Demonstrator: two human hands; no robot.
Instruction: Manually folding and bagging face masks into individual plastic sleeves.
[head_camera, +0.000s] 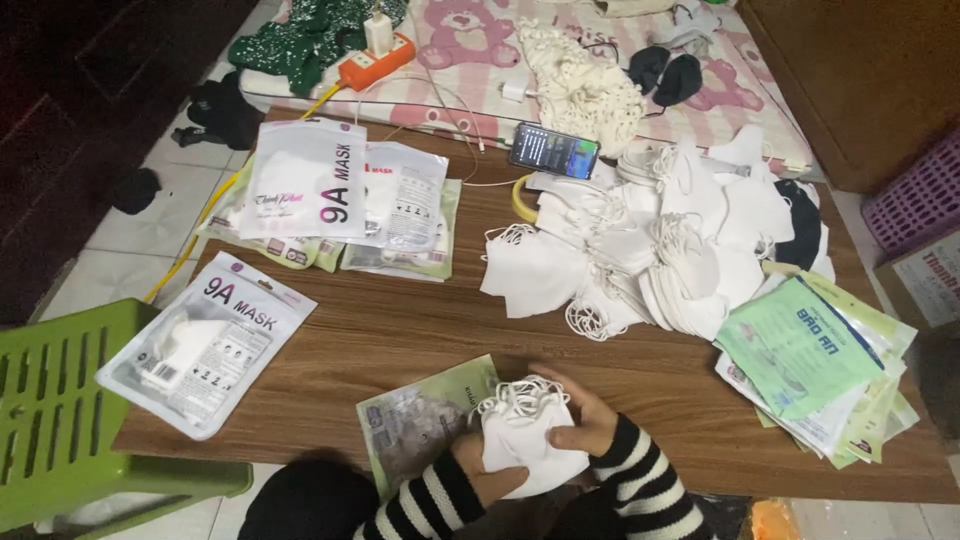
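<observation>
Both hands were closed on a small stack of white face masks (525, 440) at the near edge of the wooden table (400, 335). The right hand (580, 415) was clamped over the stack's right side, fingers curled across the top and thumb pressed into the fabric. The left hand (480, 470) gripped the stack from below at its lower left corner; its fingers were mostly hidden behind the masks. The bunched ear loops stood up at the stack's top edge, just beside the right fingers. Both wrists wore black-and-white striped sleeves. A green printed pouch (415, 420) lay flat on the table, touching the stack's left side and partly under it. A clear-and-white mask packet (205, 340) hung over the table's left edge, above a green plastic stool (60, 410). Further filled packets (340, 205) were piled at the far left corner. A large loose heap of white masks (650, 250) occupied the far right portion, well apart from the hands, with a lit phone (553, 150) at the far edge. A pile of empty green pouches (810, 360) lay at the right edge. Bare tabletop separated the held stack from the heap.
</observation>
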